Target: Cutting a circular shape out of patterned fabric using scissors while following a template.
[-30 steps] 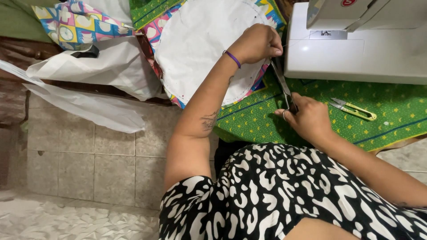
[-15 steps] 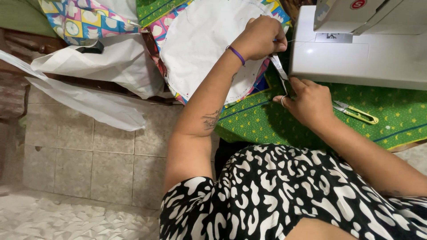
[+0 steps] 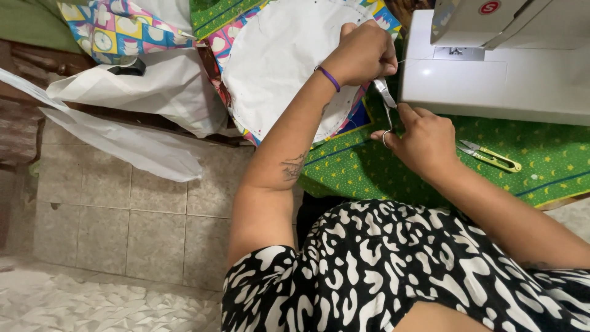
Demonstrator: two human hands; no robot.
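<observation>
White sewing machine (image 3: 491, 80) blocks right; green cloth (image 3: 393, 172) lies open.

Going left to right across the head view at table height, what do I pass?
White plastic bag → round white fabric piece → left hand → scissors → right hand → yellow-handled thread snips. The white sewing machine sits behind the last two.

A green patterned cloth (image 3: 553, 166) covers the table, bearing a white sewing machine (image 3: 491, 80) and yellow-handled snips (image 3: 491, 158).
</observation>
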